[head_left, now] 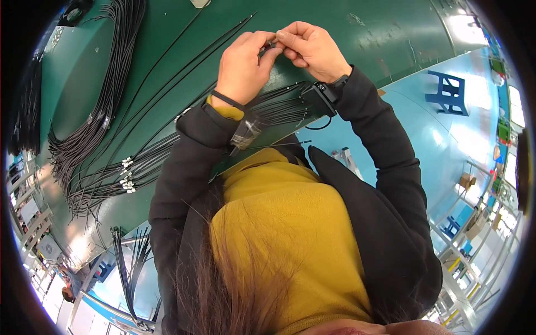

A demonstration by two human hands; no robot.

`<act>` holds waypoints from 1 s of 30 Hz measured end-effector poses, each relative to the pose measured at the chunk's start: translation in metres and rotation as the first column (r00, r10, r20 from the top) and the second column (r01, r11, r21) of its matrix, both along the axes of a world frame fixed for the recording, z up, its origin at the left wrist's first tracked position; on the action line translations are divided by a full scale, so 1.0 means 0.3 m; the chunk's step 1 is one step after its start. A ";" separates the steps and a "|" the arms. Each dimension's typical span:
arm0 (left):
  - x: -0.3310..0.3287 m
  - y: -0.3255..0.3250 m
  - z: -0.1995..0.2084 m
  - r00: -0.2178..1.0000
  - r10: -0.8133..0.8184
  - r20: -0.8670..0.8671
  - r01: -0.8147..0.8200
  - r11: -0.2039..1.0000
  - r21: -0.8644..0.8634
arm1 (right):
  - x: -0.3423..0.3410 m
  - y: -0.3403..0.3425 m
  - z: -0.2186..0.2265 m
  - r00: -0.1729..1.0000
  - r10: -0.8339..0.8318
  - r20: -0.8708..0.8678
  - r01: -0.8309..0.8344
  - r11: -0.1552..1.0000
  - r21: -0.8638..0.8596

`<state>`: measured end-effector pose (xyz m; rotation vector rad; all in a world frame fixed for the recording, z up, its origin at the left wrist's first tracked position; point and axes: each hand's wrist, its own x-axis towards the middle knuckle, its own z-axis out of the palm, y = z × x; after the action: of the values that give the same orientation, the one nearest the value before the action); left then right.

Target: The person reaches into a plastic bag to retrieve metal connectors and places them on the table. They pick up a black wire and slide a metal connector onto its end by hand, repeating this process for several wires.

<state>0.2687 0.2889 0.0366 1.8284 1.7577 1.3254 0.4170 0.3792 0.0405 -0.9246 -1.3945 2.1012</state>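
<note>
Both of my hands meet above the green table (368, 42), near its far side. My left hand (240, 67) is closed in a pinch on a small dark piece that looks like a black cable's end; the fingers cover most of it. Thumb and forefinger pressed together, my right hand (316, 51) touches the tip of the same piece. What sits between those right fingertips is too small to make out. Just under my wrists lies a row of thin black cables (279, 107). Further left, several black cables end in white connectors (127, 174).
A thick looped bundle of black cables (120, 61) covers the table's left part. More cables (129, 268) hang beyond the near left edge. On the blue floor to the right stands a blue stool (448, 93). Another person (70, 290) is far off at lower left.
</note>
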 end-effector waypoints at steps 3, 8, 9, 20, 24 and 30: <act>-0.003 0.012 -0.017 0.991 0.024 0.134 -0.006 0.991 -0.130 | 0.001 -0.005 -0.003 0.984 -0.063 0.168 -0.020 0.891 0.454; -0.025 -0.017 -0.015 0.999 0.034 0.034 -0.027 0.979 -0.201 | -0.011 -0.026 -0.046 0.975 -0.102 0.197 -0.024 0.833 0.553; -0.031 -0.026 -0.014 0.999 0.031 -0.022 -0.034 0.984 -0.173 | -0.011 -0.026 -0.048 0.970 -0.111 0.219 -0.035 0.820 0.571; -0.328 -0.363 0.002 0.791 0.218 -0.572 -0.344 0.931 -0.120 | 0.043 0.006 -0.062 0.932 -0.114 0.345 -0.031 0.921 0.389; -0.563 -0.580 0.016 0.699 0.162 -0.696 -0.375 0.912 -0.165 | 0.073 0.011 -0.116 0.900 -0.103 0.423 -0.104 0.892 0.439; -0.721 -0.754 0.040 0.699 0.142 -0.701 -0.491 0.808 -0.326 | 0.086 -0.015 -0.103 0.847 -0.130 0.516 -0.248 0.762 0.599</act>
<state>0.0524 0.0629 0.0485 1.8136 2.5761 0.1877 0.4428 0.3748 0.0095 -1.1931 -2.2614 1.2191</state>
